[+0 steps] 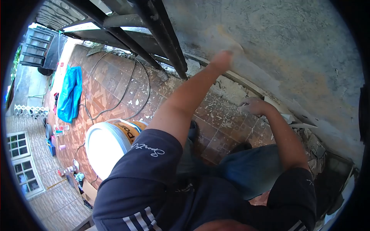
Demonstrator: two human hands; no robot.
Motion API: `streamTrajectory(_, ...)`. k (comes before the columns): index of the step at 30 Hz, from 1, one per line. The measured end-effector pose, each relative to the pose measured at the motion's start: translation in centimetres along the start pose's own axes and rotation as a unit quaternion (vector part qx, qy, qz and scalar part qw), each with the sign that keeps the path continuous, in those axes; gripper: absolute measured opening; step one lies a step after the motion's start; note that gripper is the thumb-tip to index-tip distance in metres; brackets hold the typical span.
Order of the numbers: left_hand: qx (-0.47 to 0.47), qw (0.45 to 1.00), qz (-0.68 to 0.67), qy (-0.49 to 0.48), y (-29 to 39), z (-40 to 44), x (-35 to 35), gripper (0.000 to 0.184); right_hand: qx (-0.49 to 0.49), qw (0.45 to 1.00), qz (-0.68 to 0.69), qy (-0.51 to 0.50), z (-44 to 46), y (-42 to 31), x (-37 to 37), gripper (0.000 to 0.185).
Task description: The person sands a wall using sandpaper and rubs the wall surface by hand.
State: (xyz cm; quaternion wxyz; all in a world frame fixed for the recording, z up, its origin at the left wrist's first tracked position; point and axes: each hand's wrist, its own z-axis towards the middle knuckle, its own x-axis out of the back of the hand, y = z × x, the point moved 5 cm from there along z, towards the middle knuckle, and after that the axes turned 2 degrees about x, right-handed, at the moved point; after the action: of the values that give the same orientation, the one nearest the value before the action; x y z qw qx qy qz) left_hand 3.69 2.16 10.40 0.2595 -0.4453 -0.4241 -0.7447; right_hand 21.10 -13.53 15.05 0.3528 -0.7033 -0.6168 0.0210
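My left hand (222, 61) reaches forward against the lower part of the grey plastered wall (277, 34). It is smeared by motion, so its fingers and anything in them cannot be made out. A pale, curved edge shows on the wall just beyond it. My right hand (254, 106) is lower and to the right, close to the broken ledge (231, 89) at the foot of the wall. Its dusty fingers are curled, and what they hold, if anything, is hidden.
A white-lidded paint bucket (104, 148) stands by my left arm. Dark metal bars (165, 38) lean beside the wall. A cable (133, 111) loops over the tiled floor (216, 134), which is strewn with pale chips. A blue plastic sheet (70, 94) lies further left; rubble (314, 148) is at right.
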Motion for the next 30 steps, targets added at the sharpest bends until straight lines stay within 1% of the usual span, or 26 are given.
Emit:
streamTrajectory(3,-0.047,0.992,-0.092,0.072,3.1,-0.7,2.2,0.042,0.011,0.999,0.029,0.034,-2.3,-2.8,1.1,0.050)
streamTrajectory(5,0.066,0.980,-0.098,0.158,-1.0,0.4,1.9,0.036,0.023,0.997,0.054,0.056,-3.5,-3.5,1.7,0.052)
streamTrajectory(7,0.129,0.958,-0.102,0.234,-3.8,-0.1,3.6,0.034,0.031,0.995,0.061,0.078,-4.2,-3.4,2.0,0.052)
streamTrajectory(9,0.163,0.922,-0.186,0.299,-6.6,-1.9,6.2,0.034,0.035,0.994,0.052,0.095,-4.8,-2.9,2.2,0.051)
streamTrajectory(10,0.188,0.888,-0.266,0.325,-8.1,-2.9,6.8,0.035,0.013,0.995,0.033,0.093,-4.8,-2.3,2.2,0.051)
streamTrajectory(11,0.293,0.867,-0.230,0.331,-9.0,-4.2,7.4,0.036,-0.008,0.996,0.014,0.091,-4.7,-1.7,2.1,0.050)
streamTrajectory(12,0.395,0.835,-0.189,0.333,-9.8,-5.7,8.0,0.036,-0.029,0.996,-0.004,0.087,-4.4,-0.9,2.0,0.050)
streamTrajectory(13,0.429,0.836,-0.169,0.297,-12.8,-6.0,6.4,0.037,-0.017,0.997,0.008,0.079,-3.7,-0.1,1.9,0.051)
streamTrajectory(14,0.461,0.836,-0.147,0.260,-17.4,-5.6,3.4,0.039,-0.004,0.997,0.021,0.071,-2.7,0.8,1.8,0.053)
streamTrajectory(15,0.451,0.802,-0.262,0.292,-19.5,-4.9,2.5,0.040,0.009,0.997,0.035,0.062,-2.0,1.4,1.6,0.054)
streamTrajectory(16,0.438,0.752,-0.369,0.325,-21.3,-4.2,1.8,0.042,0.009,0.997,0.035,0.062,-1.8,1.3,1.5,0.054)
streamTrajectory(17,0.348,0.611,-0.585,0.404,-21.6,-2.6,2.8,0.043,0.009,0.997,0.035,0.064,-1.5,1.1,1.5,0.054)
streamTrajectory(19,0.261,0.540,-0.598,0.532,-17.0,-0.7,8.9,0.045,0.000,0.997,0.026,0.068,-1.3,1.1,1.4,0.054)
streamTrajectory(20,0.280,0.635,-0.415,0.589,-12.5,-0.2,13.6,0.046,-0.010,0.997,0.018,0.070,-1.2,1.4,1.1,0.054)
streamTrajectory(23,0.221,0.675,-0.308,0.633,-12.0,1.8,17.5,0.038,-0.024,0.998,0.018,0.052,-1.8,1.9,1.2,0.053)
streamTrajectory(25,0.217,0.698,-0.241,0.638,-10.8,2.3,18.0,0.040,-0.025,0.998,0.031,0.050,-2.0,2.4,1.0,0.053)
streamTrajectory(26,0.214,0.708,-0.206,0.641,-10.0,2.5,18.1,0.042,-0.023,0.997,0.039,0.057,-2.0,2.9,1.0,0.053)
streamTrajectory(29,0.268,0.660,-0.261,0.652,-8.7,2.9,16.5,0.042,-0.028,0.996,0.055,0.066,-2.1,2.9,1.3,0.053)
streamTrajectory(30,0.280,0.661,-0.277,0.639,-7.9,2.9,16.4,0.043,-0.032,0.996,0.059,0.066,-2.2,3.0,1.4,0.053)
